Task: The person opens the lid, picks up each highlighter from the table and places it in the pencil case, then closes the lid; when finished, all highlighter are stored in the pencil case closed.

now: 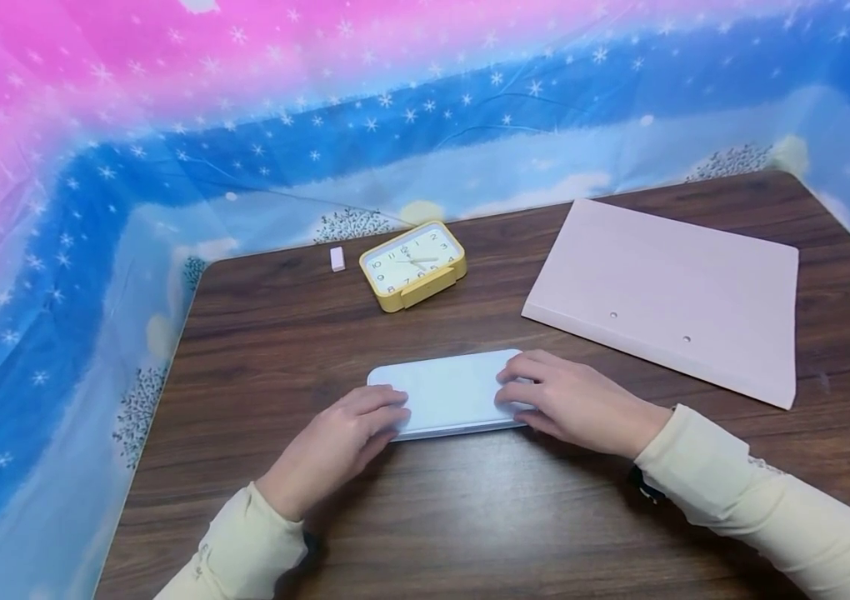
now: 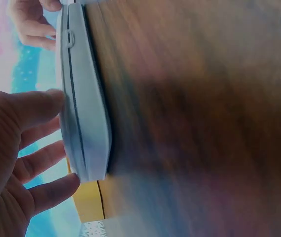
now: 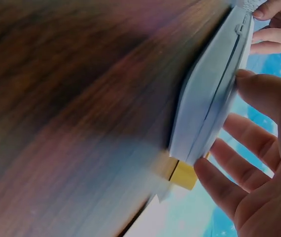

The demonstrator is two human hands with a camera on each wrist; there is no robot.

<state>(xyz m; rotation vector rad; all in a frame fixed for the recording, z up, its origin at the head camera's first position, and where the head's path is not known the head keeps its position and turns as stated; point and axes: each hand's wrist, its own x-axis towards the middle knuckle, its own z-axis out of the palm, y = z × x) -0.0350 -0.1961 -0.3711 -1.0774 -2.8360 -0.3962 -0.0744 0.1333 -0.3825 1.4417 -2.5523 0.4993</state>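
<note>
A flat white case (image 1: 451,387) with rounded corners lies closed on the table in the head view. Along its front side, the left wrist view shows a seam and a small latch (image 2: 70,38). My left hand (image 1: 342,433) rests its fingertips on the left end of the lid, thumb at the front edge. On the opposite end, my right hand (image 1: 578,404) touches the lid with spread, slightly bent fingers. Its thumb (image 3: 259,91) lies along the lid's edge in the right wrist view.
Behind the case stands a yellow alarm clock (image 1: 417,265), with a small pale pink block (image 1: 337,259) to its left. A pale pink folder (image 1: 668,296) with two round holes lies to the right on the dark wooden table (image 1: 470,525). A snowflake-patterned curtain (image 1: 320,142) hangs along the back and left.
</note>
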